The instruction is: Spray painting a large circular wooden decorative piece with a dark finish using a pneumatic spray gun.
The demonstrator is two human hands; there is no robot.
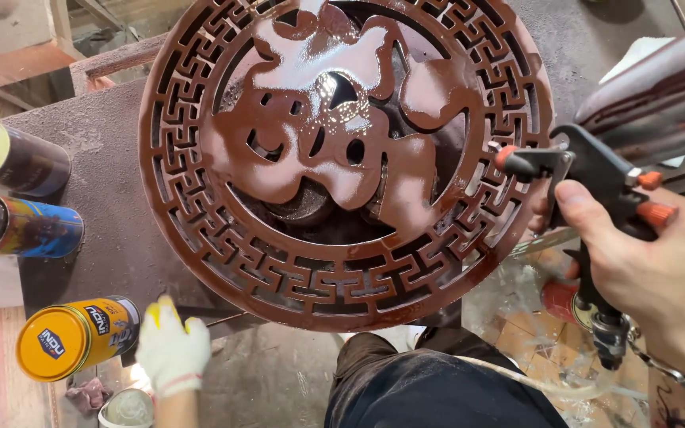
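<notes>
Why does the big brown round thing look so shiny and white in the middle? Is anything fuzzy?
Head view: the wet brown paint on the round carved panel mirrors the light, so white glare covers its middle; the spray gun in the right hand is sharp; the gloved left hand looks slightly soft; the cans at the left edge bend outward from lens distortion.

The round carved panel [342, 158] is glossy reddish-brown, wet-looking, with a fretwork key-pattern ring around a solid shape. At three o'clock from it, the spray gun [588, 182] is black with orange knobs. At seven o'clock, the left hand [172, 349] wears a white glove with yellow-stained fingertips. At eight o'clock lies a yellow can [73, 337]; at nine o'clock, a blue can [21, 226].
</notes>
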